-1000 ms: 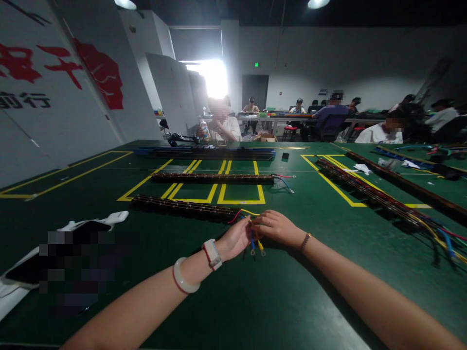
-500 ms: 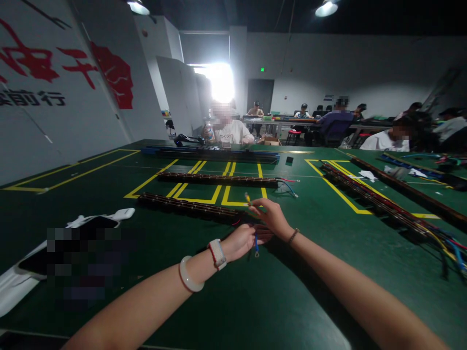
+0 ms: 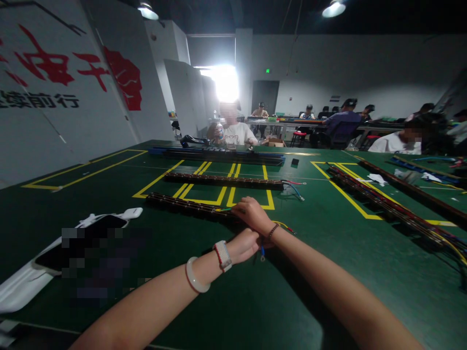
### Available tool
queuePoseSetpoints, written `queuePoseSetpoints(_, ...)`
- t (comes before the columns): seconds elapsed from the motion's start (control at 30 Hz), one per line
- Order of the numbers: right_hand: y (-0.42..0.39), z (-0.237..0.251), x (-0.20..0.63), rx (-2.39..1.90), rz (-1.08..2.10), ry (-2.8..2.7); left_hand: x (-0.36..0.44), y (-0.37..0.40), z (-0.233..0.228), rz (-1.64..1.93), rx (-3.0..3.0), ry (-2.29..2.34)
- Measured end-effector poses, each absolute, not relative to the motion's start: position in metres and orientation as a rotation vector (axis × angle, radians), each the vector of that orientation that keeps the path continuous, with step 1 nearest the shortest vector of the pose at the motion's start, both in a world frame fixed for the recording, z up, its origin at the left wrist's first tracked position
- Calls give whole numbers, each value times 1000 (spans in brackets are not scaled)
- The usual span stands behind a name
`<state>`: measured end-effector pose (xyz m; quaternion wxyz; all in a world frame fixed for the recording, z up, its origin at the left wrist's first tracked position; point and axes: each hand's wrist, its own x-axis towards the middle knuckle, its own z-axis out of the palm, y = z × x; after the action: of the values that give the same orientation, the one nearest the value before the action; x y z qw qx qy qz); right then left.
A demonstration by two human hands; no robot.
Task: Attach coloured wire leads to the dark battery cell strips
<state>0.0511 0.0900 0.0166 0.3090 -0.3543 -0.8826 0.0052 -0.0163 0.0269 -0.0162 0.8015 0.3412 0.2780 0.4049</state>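
A long dark bar strung with wires lies in front of me, its right end hidden behind my hands. My right hand is closed on a yellow-green wire, whose tip points left along the top of the bar. Just below it, my left hand is closed around wires at the bar's right end. A blue wire with a ring terminal hangs beneath the left hand. Past the right wrist a yellow wire with a red end sticks out. The right hand partly covers the left one.
Behind lies a second wired bar with red and blue leads. More wire bundles lie at right. A phone and a white strap-like item are at left. Across the green table sits a person holding a bottle.
My right hand has moved left and down over the bar, bringing the yellow-green wire's tip to lie along it. The left hand stays at the bar's end. The view has shifted slightly.
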Motion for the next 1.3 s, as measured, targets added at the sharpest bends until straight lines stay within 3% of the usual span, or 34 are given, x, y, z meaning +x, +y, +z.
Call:
queuePoseSetpoints(0.23, 69, 21, 102, -1023, 47, -2175, -19, 25, -11, 818, 720, 592)
queuePoseSetpoints(0.47, 54, -7, 171, -1274, -129, -2325, -23, 22, -6, 770, 702, 612)
queuePoseSetpoints(0.87, 57, -14, 170, -1360, 91, -2264, -28, 23, 0, 680, 848, 786)
queuePoseSetpoints(1.17, 57, -13, 170, -1346, 108, -2257, -56, 21, 29, 227, 1675, 1215)
queuePoseSetpoints(1.3, 56, -12, 169, -1341, 115, -2248, -67, 21, 36, 209, 2286, 1232)
